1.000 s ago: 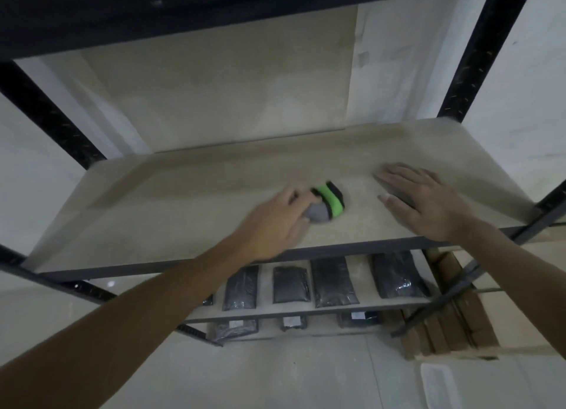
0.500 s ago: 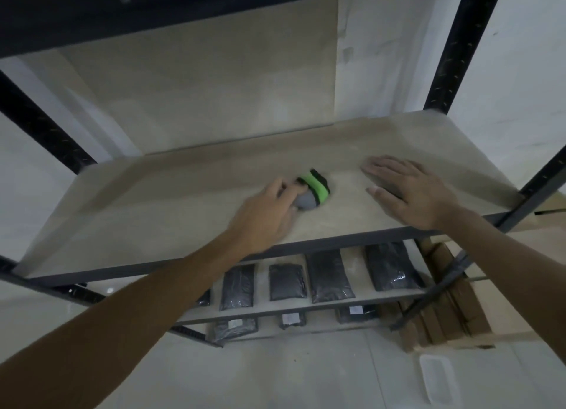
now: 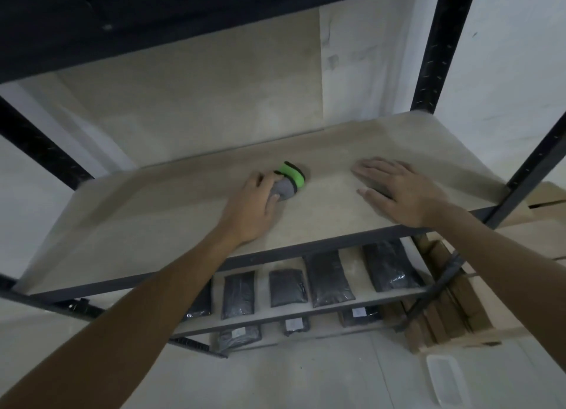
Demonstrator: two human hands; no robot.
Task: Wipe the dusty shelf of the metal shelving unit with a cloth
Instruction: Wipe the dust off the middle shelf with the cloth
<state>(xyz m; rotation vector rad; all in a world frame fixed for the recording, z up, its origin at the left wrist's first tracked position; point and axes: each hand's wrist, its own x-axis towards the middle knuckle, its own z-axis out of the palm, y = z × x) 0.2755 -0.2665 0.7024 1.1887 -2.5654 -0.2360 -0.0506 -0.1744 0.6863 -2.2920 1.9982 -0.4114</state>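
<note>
Left hand (image 3: 251, 208) grips the bunched cloth (image 3: 288, 185) on the shelf (image 3: 153, 225); right hand (image 3: 398, 188) rests flat. Cloth looks soft and light, so best kept balled under the palm.

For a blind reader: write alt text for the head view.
A left hand grips a grey-and-green cloth on a pale shelf board while the right hand rests flat nearby. Dark packets lie on the shelf below.

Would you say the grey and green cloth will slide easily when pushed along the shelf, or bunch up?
The cloth looks soft and bunched under the left hand, so it would probably crumple rather than stay flat. It seems light. The shelf looks smooth, so it likely slides easily.
</note>
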